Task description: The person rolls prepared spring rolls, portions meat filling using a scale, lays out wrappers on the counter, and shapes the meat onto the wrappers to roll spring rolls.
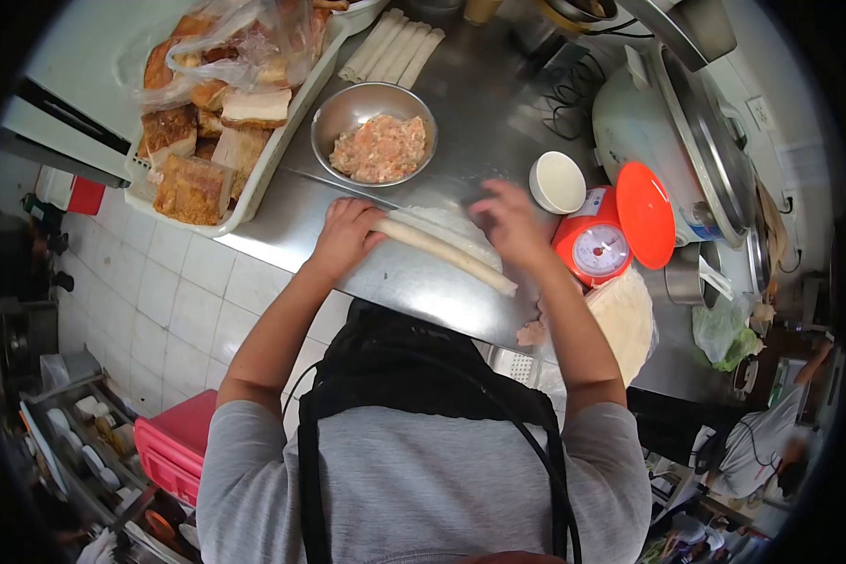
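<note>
A long pale roll [442, 252] lies slanted near the front edge of the steel counter, with a thin translucent wrapper sheet [453, 226] spread behind it. The fingers of my left hand [348, 230] are curled over the roll's left end. My right hand [510, 221] is raised just behind the roll's right part, slightly blurred, its fingers apart and nothing seen in them. Behind the roll stands a metal bowl [321, 141] of pinkish minced filling [381, 148]. Several finished pale rolls [392, 49] lie side by side farther back.
At the left, a white crate [287, 141] holds browned meat slabs. To the right are a white bowl [557, 183], a red scale [600, 246], a red plate [645, 215], a stack of round wrappers [622, 324] and a large lidded pot [639, 117]. A person [757, 451] is at the far right.
</note>
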`<move>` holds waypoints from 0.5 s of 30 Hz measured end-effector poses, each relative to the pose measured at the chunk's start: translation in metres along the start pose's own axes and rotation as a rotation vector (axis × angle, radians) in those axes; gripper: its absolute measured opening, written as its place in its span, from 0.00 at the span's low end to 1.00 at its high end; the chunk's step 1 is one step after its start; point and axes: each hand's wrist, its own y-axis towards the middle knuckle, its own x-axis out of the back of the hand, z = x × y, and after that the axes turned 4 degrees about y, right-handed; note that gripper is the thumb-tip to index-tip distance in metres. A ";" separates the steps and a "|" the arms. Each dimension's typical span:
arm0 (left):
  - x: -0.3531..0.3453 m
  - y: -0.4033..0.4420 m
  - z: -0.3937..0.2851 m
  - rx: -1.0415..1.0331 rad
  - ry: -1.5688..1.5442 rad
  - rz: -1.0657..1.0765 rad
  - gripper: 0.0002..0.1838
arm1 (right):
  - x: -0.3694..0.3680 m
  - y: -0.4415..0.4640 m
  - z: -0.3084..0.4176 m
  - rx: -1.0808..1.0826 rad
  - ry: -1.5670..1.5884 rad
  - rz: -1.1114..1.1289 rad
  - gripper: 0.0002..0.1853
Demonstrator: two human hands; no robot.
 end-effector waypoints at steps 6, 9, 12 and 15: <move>-0.004 -0.003 0.005 0.025 -0.004 0.012 0.18 | -0.040 0.019 0.028 0.095 -0.366 0.283 0.23; -0.002 -0.003 0.002 0.012 -0.007 -0.026 0.17 | -0.023 0.015 0.024 0.095 -0.481 0.338 0.22; 0.000 -0.002 0.000 0.007 -0.003 -0.054 0.16 | -0.025 0.018 0.029 0.110 -0.492 0.380 0.23; 0.000 -0.003 0.001 0.019 -0.010 -0.047 0.15 | -0.042 0.036 0.042 0.173 -0.451 0.376 0.23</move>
